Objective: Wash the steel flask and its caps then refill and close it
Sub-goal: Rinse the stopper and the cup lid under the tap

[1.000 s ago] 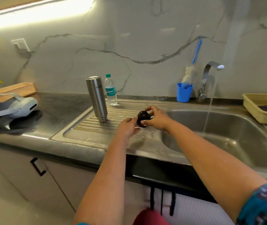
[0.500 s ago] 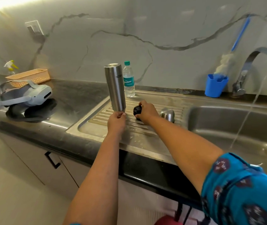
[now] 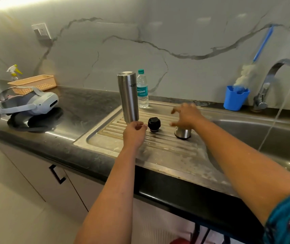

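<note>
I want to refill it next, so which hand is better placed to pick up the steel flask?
Left. The left hand is already at the base of the steel flask, while the right hand hovers over the steel cap.

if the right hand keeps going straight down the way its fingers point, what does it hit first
Most likely the steel cap directly beneath the right hand on the drainboard. The fingers spread just above it; whether they touch already is unclear.
</note>
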The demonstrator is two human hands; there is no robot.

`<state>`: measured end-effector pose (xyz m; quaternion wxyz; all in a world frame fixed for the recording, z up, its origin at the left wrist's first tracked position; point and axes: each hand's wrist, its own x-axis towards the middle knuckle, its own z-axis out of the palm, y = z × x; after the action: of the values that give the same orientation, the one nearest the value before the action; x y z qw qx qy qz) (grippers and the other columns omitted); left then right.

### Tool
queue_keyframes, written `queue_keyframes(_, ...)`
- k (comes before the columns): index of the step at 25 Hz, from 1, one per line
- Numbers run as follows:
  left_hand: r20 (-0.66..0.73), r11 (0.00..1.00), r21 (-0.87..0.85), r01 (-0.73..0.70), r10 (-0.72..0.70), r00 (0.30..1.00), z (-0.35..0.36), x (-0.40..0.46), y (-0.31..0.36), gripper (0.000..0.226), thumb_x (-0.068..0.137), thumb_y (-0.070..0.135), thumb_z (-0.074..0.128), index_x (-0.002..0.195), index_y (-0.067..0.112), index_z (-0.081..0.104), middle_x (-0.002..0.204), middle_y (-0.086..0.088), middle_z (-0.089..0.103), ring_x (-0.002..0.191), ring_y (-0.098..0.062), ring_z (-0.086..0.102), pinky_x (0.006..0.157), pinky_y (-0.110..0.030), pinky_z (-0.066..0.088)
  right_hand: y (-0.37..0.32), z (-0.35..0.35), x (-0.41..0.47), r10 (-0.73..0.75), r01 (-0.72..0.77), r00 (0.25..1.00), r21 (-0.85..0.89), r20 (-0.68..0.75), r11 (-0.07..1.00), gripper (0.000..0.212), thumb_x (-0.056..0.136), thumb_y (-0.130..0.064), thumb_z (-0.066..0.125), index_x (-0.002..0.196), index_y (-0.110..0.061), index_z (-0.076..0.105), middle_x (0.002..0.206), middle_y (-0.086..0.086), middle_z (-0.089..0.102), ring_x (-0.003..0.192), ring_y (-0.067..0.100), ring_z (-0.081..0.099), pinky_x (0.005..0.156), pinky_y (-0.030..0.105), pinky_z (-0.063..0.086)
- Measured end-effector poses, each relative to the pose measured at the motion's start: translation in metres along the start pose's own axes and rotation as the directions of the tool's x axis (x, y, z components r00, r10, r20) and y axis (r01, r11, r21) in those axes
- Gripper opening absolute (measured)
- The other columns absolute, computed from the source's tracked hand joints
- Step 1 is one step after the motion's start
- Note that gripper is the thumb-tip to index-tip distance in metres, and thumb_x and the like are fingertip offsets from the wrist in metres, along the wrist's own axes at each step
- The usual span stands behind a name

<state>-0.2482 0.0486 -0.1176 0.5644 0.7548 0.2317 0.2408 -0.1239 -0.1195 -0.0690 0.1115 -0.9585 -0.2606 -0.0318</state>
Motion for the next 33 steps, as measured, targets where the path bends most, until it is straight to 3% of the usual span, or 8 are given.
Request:
queue_keyframes(3,0.038,0.999,0.019,-0.034,0.033,0.999,0.018,-0.013,0.019,0.023,0.095,0.025,0.065,0.114,0.012,0.067,0.108,-0.001,0.067,0.1,-0.017,0.06,0.087,-0.028,0.047,0.024,0.004,-0.02,0.015,-0.034,0.976,0.084,0.219,0.996,0.054,0.082,-0.033,0.071,0.132,-0.033,0.05,0.137,0.007,0.047,0.116,0.026,0.048,0.087,0.031,0.041)
queue_keyframes(8,0.174,0.995,0.016,-0.099,0.095,0.98,0.096,-0.042,0.051,0.023,0.093,0.027,0.066,0.112,0.012,0.07,0.107,-0.004,0.071,0.101,-0.02,0.064,0.093,-0.033,0.051,0.087,-0.011,-0.07,0.188,-0.144,0.98,0.434,-0.061,0.889,0.046,0.085,-0.029,0.069,0.127,-0.031,0.052,0.128,0.009,0.052,0.114,0.028,0.052,0.092,0.035,0.047)
queue_keyframes(13,0.4,0.998,-0.006,-0.055,0.053,0.915,0.222,-0.086,0.088,0.013,0.098,0.023,0.058,0.106,0.017,0.067,0.103,-0.006,0.069,0.101,-0.023,0.063,0.085,-0.034,0.05,0.211,-0.025,-0.12,0.601,-0.312,0.785,0.934,0.15,0.174,0.036,0.09,-0.019,0.066,0.122,-0.022,0.05,0.132,0.015,0.049,0.103,0.027,0.06,0.076,0.035,0.057)
queue_keyframes(16,0.492,0.993,0.079,-0.092,0.041,0.87,0.293,-0.102,0.106,0.018,0.1,0.021,0.051,0.108,0.015,0.066,0.106,-0.007,0.067,0.105,-0.025,0.062,0.092,-0.037,0.048,0.26,-0.03,-0.129,0.633,-0.247,0.749,0.969,0.194,-0.004,0.046,0.092,-0.018,0.063,0.134,-0.015,0.044,0.134,0.017,0.049,0.103,0.025,0.059,0.071,0.031,0.054)
queue_keyframes(22,0.442,0.999,0.041,-0.023,0.002,0.897,0.371,-0.102,0.111,0.025,0.103,0.024,0.049,0.114,0.011,0.068,0.111,-0.011,0.069,0.105,-0.025,0.064,0.097,-0.04,0.051,0.291,-0.028,-0.106,0.606,-0.222,0.785,0.971,0.126,0.086,0.042,0.094,-0.025,0.059,0.134,-0.023,0.045,0.132,0.015,0.052,0.108,0.026,0.06,0.079,0.033,0.057)
queue_keyframes(27,0.482,0.965,-0.213,0.15,-0.03,0.876,0.404,-0.083,0.105,0.018,0.1,0.02,0.056,0.096,0.015,0.073,0.097,-0.011,0.073,0.096,-0.027,0.07,0.092,-0.048,0.056,0.319,-0.017,-0.104,0.274,-0.114,0.909,0.446,-0.314,0.888,0.037,0.101,-0.03,0.044,0.138,-0.033,0.043,0.128,0.007,0.037,0.105,0.011,0.044,0.094,0.023,0.039)
queue_keyframes(30,0.507,0.96,-0.258,0.112,0.035,0.861,0.407,-0.078,0.099,0.019,0.101,0.016,0.055,0.089,0.017,0.07,0.094,-0.011,0.072,0.092,-0.026,0.068,0.092,-0.048,0.057,0.324,-0.015,-0.094,0.209,-0.027,0.907,0.444,-0.365,0.896,0.03,0.103,-0.035,0.037,0.131,-0.031,0.047,0.124,0.009,0.043,0.099,0.015,0.051,0.076,0.022,0.048)
queue_keyframes(33,0.537,0.956,-0.282,0.076,0.091,0.839,0.408,-0.078,0.091,0.017,0.1,0.015,0.057,0.088,0.016,0.069,0.092,-0.01,0.07,0.093,-0.028,0.068,0.09,-0.047,0.058,0.324,-0.022,-0.084,0.505,-0.301,0.859,0.716,-0.083,0.629,0.035,0.1,-0.047,0.037,0.121,-0.022,0.05,0.102,0.015,0.059,0.07,0.017,0.057,0.054,0.024,0.046)
